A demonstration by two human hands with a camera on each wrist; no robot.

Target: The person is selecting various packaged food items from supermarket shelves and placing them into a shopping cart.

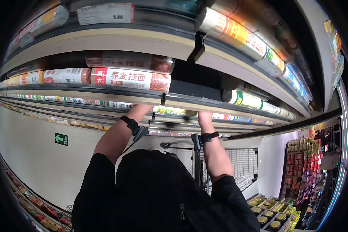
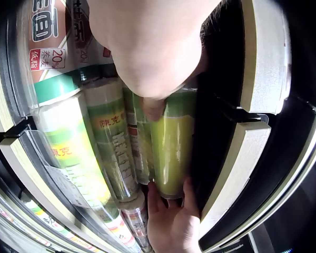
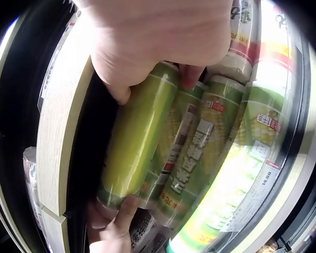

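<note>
- On the shelf (image 3: 58,137), nearest: right hand (image 3: 158,42) grips one end of a green noodle pack (image 3: 139,142).
- Left hand (image 3: 113,226) pinches the opposite end.
- Pack likely light, stiff, brittle, film slippery; hold both ends.
- Behind: more noodle packs (image 3: 200,158).

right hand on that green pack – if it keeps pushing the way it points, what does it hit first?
The right hand already grips one end of the green pack, so that comes first. Further along, the left hand holds the pack's far end. Behind is dark shelf space; depth there is unclear.
</note>
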